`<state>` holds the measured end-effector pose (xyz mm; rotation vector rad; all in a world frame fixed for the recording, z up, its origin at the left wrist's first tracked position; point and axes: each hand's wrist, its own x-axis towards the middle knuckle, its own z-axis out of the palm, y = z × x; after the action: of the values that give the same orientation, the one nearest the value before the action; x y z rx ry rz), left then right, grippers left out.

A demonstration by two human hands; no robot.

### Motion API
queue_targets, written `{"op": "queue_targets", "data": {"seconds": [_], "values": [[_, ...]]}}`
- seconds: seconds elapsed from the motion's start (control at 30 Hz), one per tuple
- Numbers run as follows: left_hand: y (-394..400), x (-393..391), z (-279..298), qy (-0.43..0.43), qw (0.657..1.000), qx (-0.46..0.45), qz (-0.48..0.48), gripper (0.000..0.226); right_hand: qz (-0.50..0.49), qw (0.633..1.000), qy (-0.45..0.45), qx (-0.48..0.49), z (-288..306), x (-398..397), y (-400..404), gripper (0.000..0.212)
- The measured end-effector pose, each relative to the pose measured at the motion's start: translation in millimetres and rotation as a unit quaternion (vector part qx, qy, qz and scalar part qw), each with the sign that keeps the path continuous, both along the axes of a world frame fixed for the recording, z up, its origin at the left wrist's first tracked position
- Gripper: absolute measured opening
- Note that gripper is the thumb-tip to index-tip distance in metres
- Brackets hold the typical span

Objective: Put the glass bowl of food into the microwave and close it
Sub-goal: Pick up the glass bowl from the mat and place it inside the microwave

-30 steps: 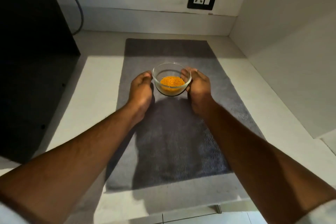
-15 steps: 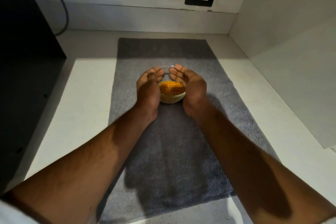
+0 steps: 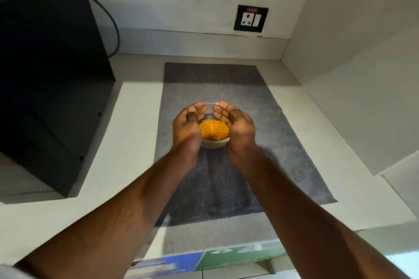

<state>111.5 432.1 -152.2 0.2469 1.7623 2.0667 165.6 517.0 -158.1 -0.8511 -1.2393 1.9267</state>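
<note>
A small glass bowl [image 3: 214,141] holds orange shredded food [image 3: 215,129]. Both hands cup it from opposite sides: my left hand [image 3: 187,130] on its left wall, my right hand [image 3: 238,128] on its right wall, fingertips nearly meeting over the far rim. The bowl is above the grey mat [image 3: 267,133]; I cannot tell whether it touches the mat. The black microwave [image 3: 47,79] stands at the left, seen from its top and side. Its door is out of sight.
A white counter [image 3: 133,142] runs under the mat to a corner of white walls. A black wall socket [image 3: 251,19] sits on the back wall, and a dark cable [image 3: 114,27] hangs behind the microwave. Coloured panels [image 3: 217,256] show below the counter's front edge.
My hands have wrapped further around the bowl, fingers now curling over its far rim. The bowl has come nearer to me, and the view has drawn back so the microwave shows more fully.
</note>
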Motion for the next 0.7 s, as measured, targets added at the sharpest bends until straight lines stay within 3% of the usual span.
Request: {"op": "queue_targets", "data": {"seconds": [0.07,0.1,0.13,0.23,0.43,0.7], "values": [[-10.6,10.1,10.1,0.0,1.0,-0.007,-0.002,0.027,-0.004,1.0,0.012,-0.008,11.0,10.3,-12.8,0.029],[-45.3,40.8,61.8,0.018,1.0,0.007,-0.011,0.026,-0.003,1.0,0.03,0.0,63.0,46.8,-40.7,0.027],[-56.2,52.8,75.3,0.014,1.0,0.016,-0.018,0.026,-0.002,0.999,0.047,0.003,77.6,58.7,-54.7,0.025],[-79.0,75.9,92.2,0.004,1.0,0.006,-0.011,0.027,0.012,1.0,0.01,0.019,90.8,82.6,-76.0,0.025],[-92.6,104.9,68.2,-0.051,0.999,0.012,-0.013,0.026,0.005,1.0,-0.017,-0.006,64.0,109.1,-91.1,0.024],[-167.0,158.2,122.8,-0.005,1.0,-0.025,-0.012,0.03,0.016,1.0,0.004,-0.015,101.0,156.9,-161.6,0.025]]}}
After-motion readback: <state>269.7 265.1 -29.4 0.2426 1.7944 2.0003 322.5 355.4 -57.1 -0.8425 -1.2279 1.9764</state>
